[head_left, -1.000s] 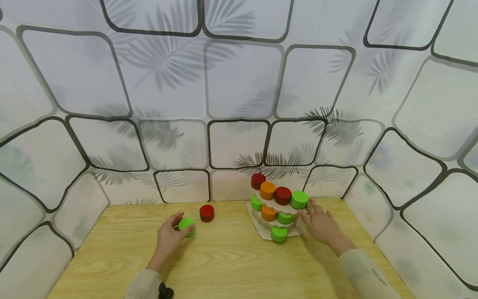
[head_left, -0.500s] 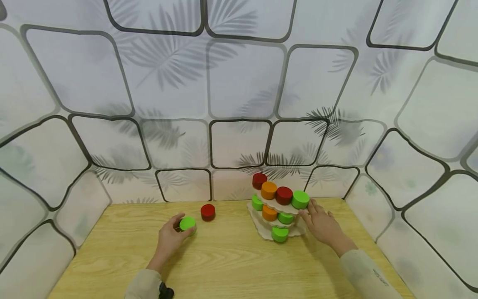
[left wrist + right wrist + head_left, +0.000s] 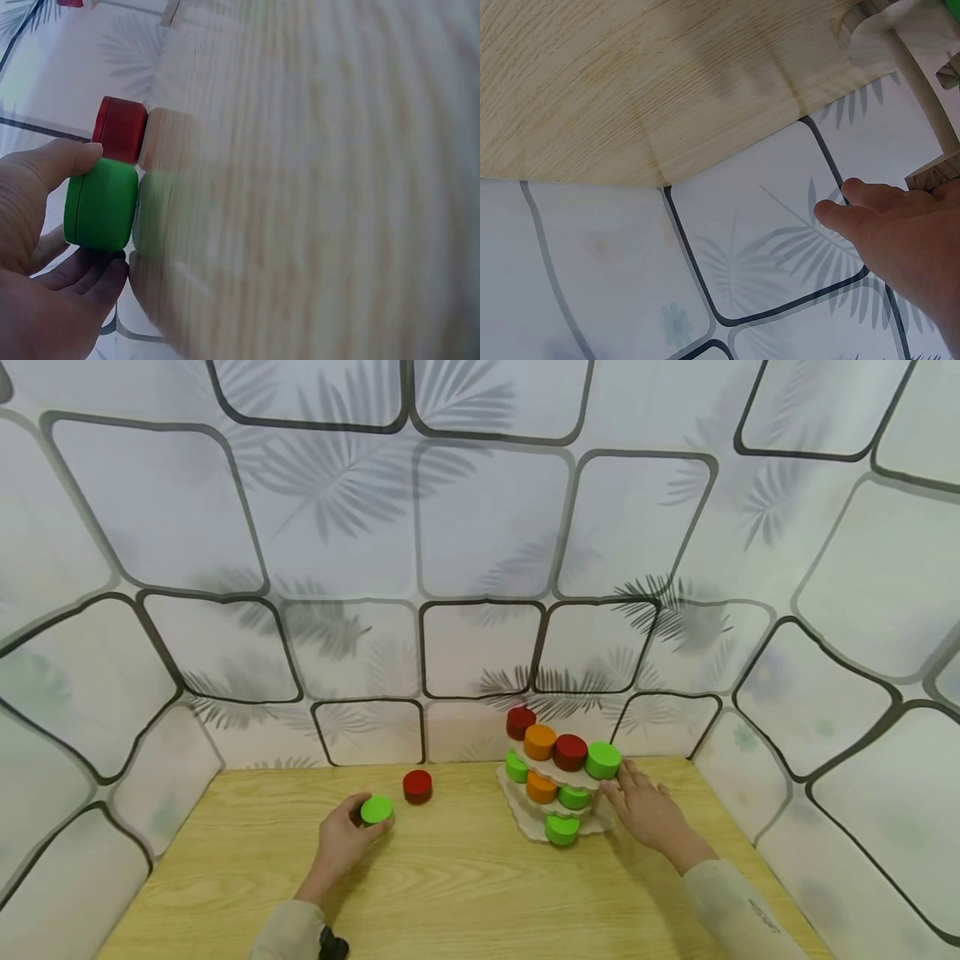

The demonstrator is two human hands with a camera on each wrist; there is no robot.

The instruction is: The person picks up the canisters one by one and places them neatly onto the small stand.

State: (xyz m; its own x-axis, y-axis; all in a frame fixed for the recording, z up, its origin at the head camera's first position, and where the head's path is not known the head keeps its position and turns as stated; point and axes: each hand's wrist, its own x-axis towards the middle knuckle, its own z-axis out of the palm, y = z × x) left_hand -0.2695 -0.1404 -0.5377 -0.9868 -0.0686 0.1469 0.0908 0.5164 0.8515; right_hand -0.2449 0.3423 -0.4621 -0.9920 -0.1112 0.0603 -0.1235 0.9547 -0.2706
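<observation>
In the head view my left hand (image 3: pixel 343 837) pinches a small green round tin (image 3: pixel 377 810) between thumb and fingers. The left wrist view shows the thumb (image 3: pixel 79 154) on one side of the green tin and the fingertips (image 3: pixel 112 277) opposite, with its flat bottom close to the tabletop. A red round tin (image 3: pixel 417 787) stands just beyond it. Toward the right, my right hand (image 3: pixel 651 814) rests with extended fingers against the upper tier of a wooden tiered stand (image 3: pixel 527 828). Its fingertips are partly hidden behind a green tin (image 3: pixel 603 761) on that tier.
The stand's tiers bear several tins, among them an orange tin (image 3: pixel 540 742), a dark red tin (image 3: pixel 570 752) and a low green tin (image 3: pixel 562 830). A patterned curtain (image 3: pixel 480 647) encloses the wood-grain table (image 3: pixel 450 893) at the back and sides.
The green tin in my left hand has turned slightly and looks more level, and the thumb sits lower on its near side. The right hand stays against the stand.
</observation>
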